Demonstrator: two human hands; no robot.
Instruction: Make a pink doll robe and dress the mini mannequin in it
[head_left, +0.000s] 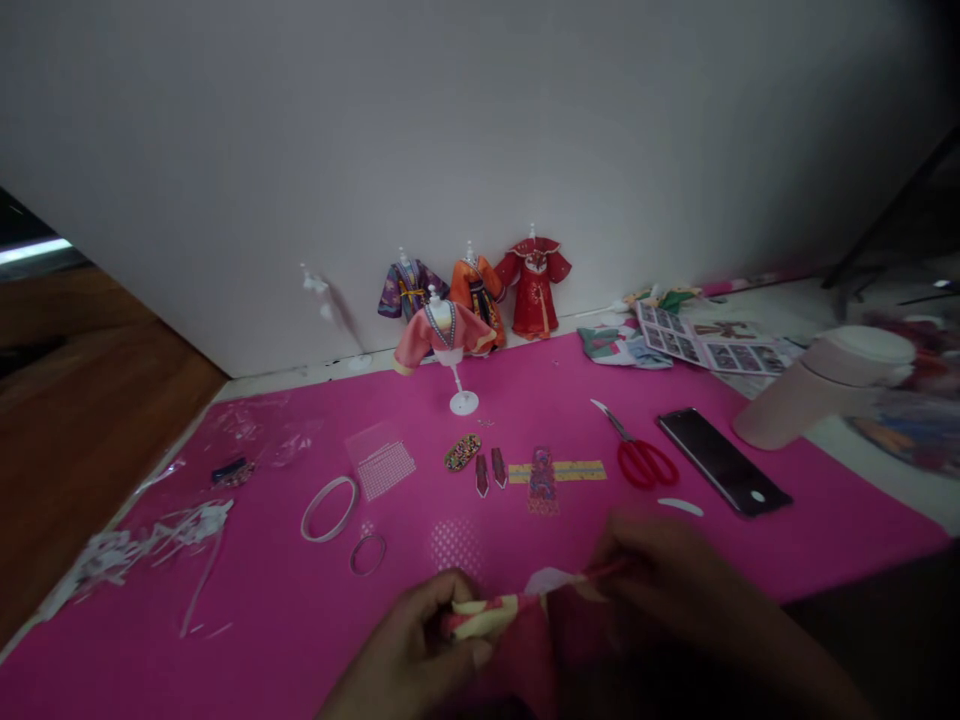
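Both hands work low over the mat [262, 620], at its 6 o'clock edge. The left hand [409, 650] is clenched around the left end of a small cloth [487, 615], cream and red, with the thumb pressed on top. The right hand [675, 590] pinches a thin red strip [592, 575] that runs off the cloth's right end. It is too blurred to tell whether the strip is the cloth's own hem or a separate piece.

The cloth looks light, soft and limp. I judge it would sag wherever it is not held, so it is best taken by the fingertips at both ends, as here. Its printed face looks delicate, and a hard tug at the strip could pull a seam. Its long axis lies nearly 9 to 3, with the right end tipped a little toward 2, the strip carrying on the same line.

From the hands, scissors [641, 455] and a phone [724, 462] lie at 1 o'clock, with a cup [817, 385] beyond them at 2. Small trims [540, 475] sit at 12, and a mannequin [444, 340] in a pink robe stands farther off at 12. Two rings [330, 508] lie at 10.
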